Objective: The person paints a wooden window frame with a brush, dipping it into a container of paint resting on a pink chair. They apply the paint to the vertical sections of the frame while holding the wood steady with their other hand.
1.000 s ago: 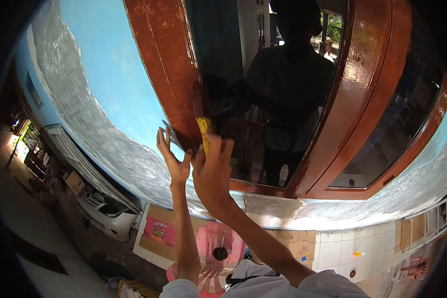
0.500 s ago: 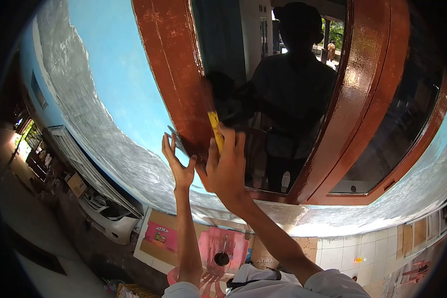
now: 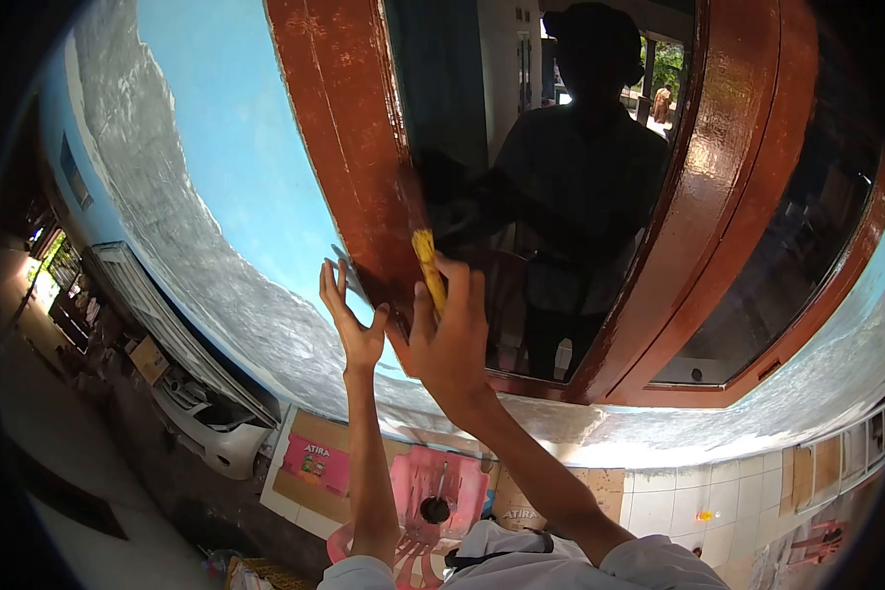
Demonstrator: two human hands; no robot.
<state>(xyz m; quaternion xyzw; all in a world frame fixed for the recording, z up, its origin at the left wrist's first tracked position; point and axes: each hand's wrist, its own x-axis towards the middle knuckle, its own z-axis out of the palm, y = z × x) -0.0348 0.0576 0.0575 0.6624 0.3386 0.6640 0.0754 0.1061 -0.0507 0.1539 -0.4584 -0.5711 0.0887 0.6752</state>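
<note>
My right hand (image 3: pixel 454 339) grips a yellow-handled brush (image 3: pixel 430 270), its dark, blurred tip against the inner edge of the red-brown window frame (image 3: pixel 339 128), beside the dark glass (image 3: pixel 560 236). Lower left of it, my left hand (image 3: pixel 354 324) has its fingers spread, with the fingertips by the frame's outer edge and the blue wall (image 3: pixel 236 147). It holds nothing. Whether those fingertips touch the wall is hard to tell.
Below my hands stands a pink plastic chair (image 3: pixel 442 472) with a dark round container (image 3: pixel 435 508) on it. Cardboard (image 3: pixel 315 462) lies on the tiled floor. A white car (image 3: pixel 211 433) is at the left. The glass reflects a person.
The yellow-handled brush and its tip have shifted slightly down along the frame's inner edge, still in my right hand. My left hand has hardly moved.
</note>
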